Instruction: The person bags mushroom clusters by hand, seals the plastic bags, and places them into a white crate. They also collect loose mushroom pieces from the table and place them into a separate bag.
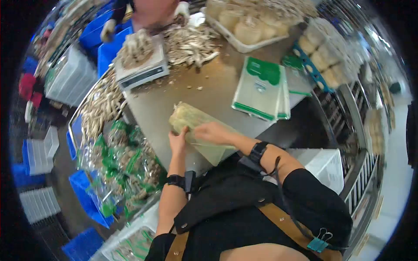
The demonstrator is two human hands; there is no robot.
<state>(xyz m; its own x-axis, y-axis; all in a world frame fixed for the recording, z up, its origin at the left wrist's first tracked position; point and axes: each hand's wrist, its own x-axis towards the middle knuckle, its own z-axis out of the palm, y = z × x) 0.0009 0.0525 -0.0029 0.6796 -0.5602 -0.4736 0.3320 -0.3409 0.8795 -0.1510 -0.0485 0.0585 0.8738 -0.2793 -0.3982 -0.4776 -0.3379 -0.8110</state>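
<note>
A clear, yellowish plastic bag lies slantwise over the near part of the metal table, with pale contents bunched at its far left end. My left hand grips the bag's left side, thumb on top. On the upper face of the bag is my right hand, its fingers curled onto the film and their tips partly hidden. A stack of flat bags with green printing rests to the right of my hands. Beyond them stands a scale with a heap of pale mushrooms on its pan.
Loose mushrooms cover the table's far side, where another person stands. A white tray of bulky pale packs sits at the back. Filled green-marked bags pile up at left. A metal rack is at right.
</note>
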